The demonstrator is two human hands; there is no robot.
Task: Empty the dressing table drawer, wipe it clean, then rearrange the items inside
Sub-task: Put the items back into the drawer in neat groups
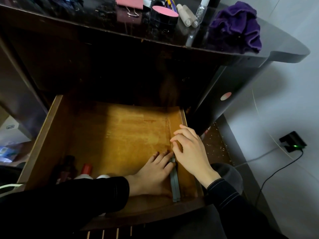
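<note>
left hand (151, 173), right hand (189, 152) at grey strap (175, 185)

Noting: dark tabletop (103, 26) is carrying a purple cloth (236, 26), pink-lidded compact (164, 14) and clear vials (187, 16). The open drawer (120, 131) is holding a grey strip (175, 183) and bottles (86, 169).

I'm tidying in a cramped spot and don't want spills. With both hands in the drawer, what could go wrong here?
The left sleeve lies right beside the red-capped bottle at the drawer front; pulling the arm back might knock it. The clear tubes lie on their sides near the tabletop edge and might roll into the open drawer.
</note>
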